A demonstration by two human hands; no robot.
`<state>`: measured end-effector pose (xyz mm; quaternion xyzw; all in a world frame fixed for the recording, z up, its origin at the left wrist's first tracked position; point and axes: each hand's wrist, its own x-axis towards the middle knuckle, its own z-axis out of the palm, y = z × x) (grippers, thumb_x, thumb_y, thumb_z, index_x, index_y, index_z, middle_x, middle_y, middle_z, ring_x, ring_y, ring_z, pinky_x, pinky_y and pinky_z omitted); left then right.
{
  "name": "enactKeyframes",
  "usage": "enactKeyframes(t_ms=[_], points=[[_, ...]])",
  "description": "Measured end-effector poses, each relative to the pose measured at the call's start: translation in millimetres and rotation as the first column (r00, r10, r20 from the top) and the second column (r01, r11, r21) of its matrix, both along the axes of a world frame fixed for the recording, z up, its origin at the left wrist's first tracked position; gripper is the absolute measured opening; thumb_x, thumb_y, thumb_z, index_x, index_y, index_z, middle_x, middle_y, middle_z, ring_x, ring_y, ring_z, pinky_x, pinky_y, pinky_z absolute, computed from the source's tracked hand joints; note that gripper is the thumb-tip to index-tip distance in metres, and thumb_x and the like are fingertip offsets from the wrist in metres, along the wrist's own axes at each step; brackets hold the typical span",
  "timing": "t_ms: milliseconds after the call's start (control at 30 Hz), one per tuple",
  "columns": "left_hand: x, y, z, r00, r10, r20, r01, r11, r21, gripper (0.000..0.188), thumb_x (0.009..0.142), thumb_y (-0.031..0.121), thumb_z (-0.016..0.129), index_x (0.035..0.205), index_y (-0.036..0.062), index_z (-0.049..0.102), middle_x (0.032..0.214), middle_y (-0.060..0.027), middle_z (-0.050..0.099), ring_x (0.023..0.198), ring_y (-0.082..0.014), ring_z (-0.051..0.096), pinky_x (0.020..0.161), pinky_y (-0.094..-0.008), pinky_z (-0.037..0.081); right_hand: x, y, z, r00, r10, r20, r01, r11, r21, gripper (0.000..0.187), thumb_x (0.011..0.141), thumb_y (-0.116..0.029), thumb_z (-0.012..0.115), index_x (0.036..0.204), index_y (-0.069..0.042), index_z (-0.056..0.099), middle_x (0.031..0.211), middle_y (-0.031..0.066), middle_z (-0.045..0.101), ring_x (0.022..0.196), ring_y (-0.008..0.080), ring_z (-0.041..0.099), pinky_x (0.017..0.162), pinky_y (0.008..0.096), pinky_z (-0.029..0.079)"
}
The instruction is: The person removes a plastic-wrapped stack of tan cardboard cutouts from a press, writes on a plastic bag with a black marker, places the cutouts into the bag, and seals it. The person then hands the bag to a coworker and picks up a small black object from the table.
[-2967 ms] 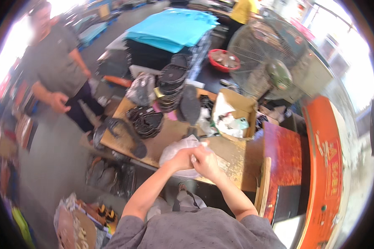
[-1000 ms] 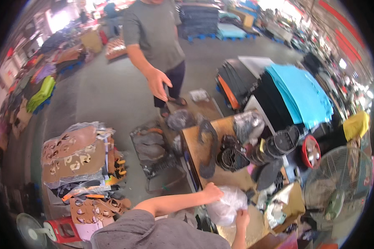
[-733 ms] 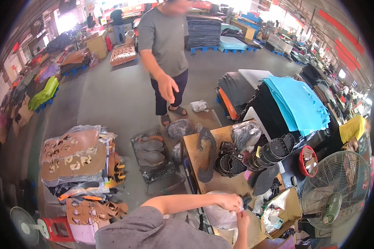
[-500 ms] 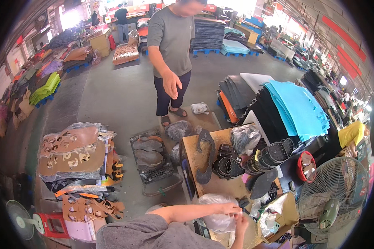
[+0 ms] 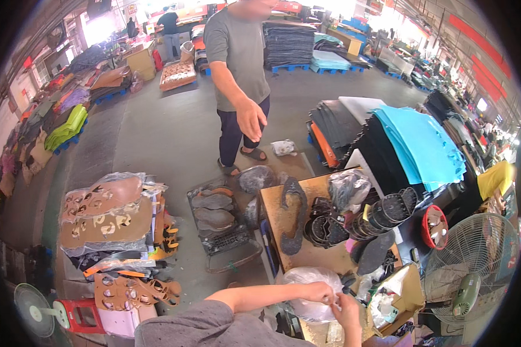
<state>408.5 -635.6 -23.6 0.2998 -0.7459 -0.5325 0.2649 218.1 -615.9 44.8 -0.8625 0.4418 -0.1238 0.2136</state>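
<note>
At the near edge of the wooden table, a clear plastic bag (image 5: pixel 308 276) bulges beneath my hands. My left hand (image 5: pixel 320 292) reaches across it from the left, fingers drawn together. Close against it, my right hand (image 5: pixel 346 310) comes up from below with its fingers pinched. The fingertips of both hands meet at the bag's right side; what they grip is too small to make out. Beyond the bag lie a dark sole-shaped piece (image 5: pixel 296 222), black curved shoe-shaped parts (image 5: pixel 324 226) and a stacked row of black strips (image 5: pixel 382 215).
The wooden table (image 5: pixel 275 202) also bears a crumpled plastic bag (image 5: pixel 349 189). An open carton (image 5: pixel 410 295), a large fan (image 5: pixel 474 266) and a red basket (image 5: pixel 434 226) stand right. Soles fill a black crate (image 5: pixel 219 246) on the floor. Opposite, a person (image 5: pixel 237 69) holds out a hand.
The view has shifted slightly, moving the scene a little rightward. My fingertips stay together over the bag. The person opposite has lowered their outstretched hand slightly.
</note>
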Motion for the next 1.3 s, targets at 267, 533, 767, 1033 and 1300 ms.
enactKeyframes(t_ms=[267,533,767,1033,1300], points=[[-5.2,16.1,-27.8,0.979,0.129,-0.157,0.009,0.742,0.67,0.017,0.075,0.012,0.069,0.091,0.0096,0.07,0.083,-0.0007,0.066,0.072,-0.0113,0.058,0.057,-0.0279,0.048,-2.0,55.6,-65.0,0.593,-0.759,0.268,0.272,0.503,0.821,0.01,0.084,-0.01,0.057,0.087,-0.001,0.061,0.067,0.0033,0.056,0.057,0.012,0.054,0.049,0.0281,0.044],[-11.1,21.0,4.5,0.959,0.146,0.243,-0.085,0.966,-0.245,0.011,0.078,0.018,0.055,0.088,0.0124,0.056,0.074,-0.0175,0.063,0.067,-0.0354,0.062,0.056,-0.0455,0.046,-6.7,30.0,-77.8,0.746,-0.502,0.437,0.233,0.812,0.535,0.012,0.084,-0.016,0.059,0.086,-0.004,0.062,0.067,0.0014,0.055,0.06,0.014,0.051,0.054,0.0295,0.042],[-13.5,14.0,0.8,0.962,0.19,0.195,-0.121,0.939,-0.321,0.014,0.086,0.023,0.046,0.087,0.0092,0.049,0.075,-0.0154,0.061,0.073,-0.0344,0.061,0.058,-0.0442,0.045,3.4,25.7,-80.2,0.677,-0.447,0.584,0.166,0.866,0.471,0.017,0.086,-0.019,0.06,0.095,-0.005,0.061,0.072,-0.0001,0.054,0.065,0.0137,0.051,0.058,0.0293,0.042],[-44.3,-0.1,-41.0,0.918,0.314,0.244,-0.211,0.904,-0.372,0.014,0.084,0.019,0.05,0.094,0.0098,0.049,0.079,-0.014,0.06,0.079,-0.0345,0.062,0.06,-0.0448,0.05,1.2,8.8,-100.0,0.667,-0.51,0.543,0.118,0.792,0.599,0.026,0.087,-0.026,0.059,0.103,-0.005,0.06,0.083,-0.0012,0.055,0.071,0.011,0.051,0.06,0.0264,0.041],[-49.8,-1.4,-49.3,0.823,0.446,0.352,-0.148,0.766,-0.626,0.018,0.083,0.016,0.052,0.1,0.0112,0.047,0.089,-0.0099,0.058,0.082,-0.0319,0.064,0.059,-0.0418,0.054,-4.7,-17.3,-131.3,0.606,-0.594,0.53,0.034,0.684,0.728,0.035,0.088,-0.032,0.059,0.112,-0.005,0.06,0.094,-0.0022,0.057,0.076,0.0083,0.05,0.062,0.0235,0.04]])
